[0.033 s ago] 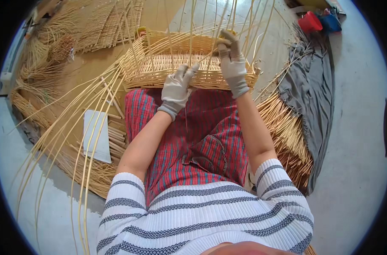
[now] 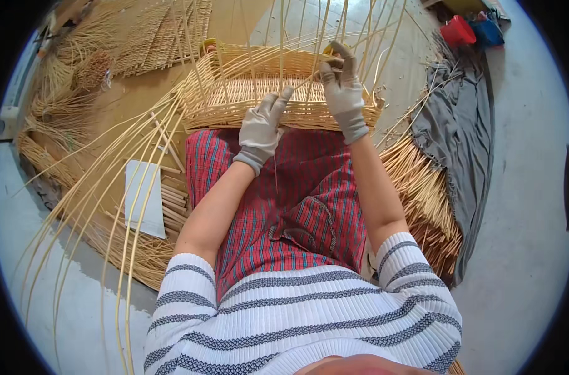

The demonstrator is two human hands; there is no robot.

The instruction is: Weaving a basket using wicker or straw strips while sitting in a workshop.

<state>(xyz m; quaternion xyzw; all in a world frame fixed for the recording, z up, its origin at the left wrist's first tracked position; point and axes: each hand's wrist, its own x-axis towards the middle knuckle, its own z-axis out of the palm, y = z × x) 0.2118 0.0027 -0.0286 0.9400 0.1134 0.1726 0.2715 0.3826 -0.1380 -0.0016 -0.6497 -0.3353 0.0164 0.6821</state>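
A pale wicker basket, oblong and part-woven, rests across the far end of the red plaid cloth over my lap. Thin upright stakes rise from its walls. My left hand, in a whitish work glove with a grey cuff, is closed over the near wall, its fingertips at the rim. Further right, my right hand, gloved alike, is raised above the near wall. Its bent fingers grip a thin wicker strand that slants down toward the left hand; the fingers partly hide the strand's end.
Long loose strands trail left from the basket. Beyond them lie a white sheet, short sticks and woven panels. A willow bundle under grey cloth sits right; red and blue containers stand far right.
My right hand's fingers have shifted slightly around the strand. My left fingertips have moved a little up at the rim. The basket stays in nearly the same place.
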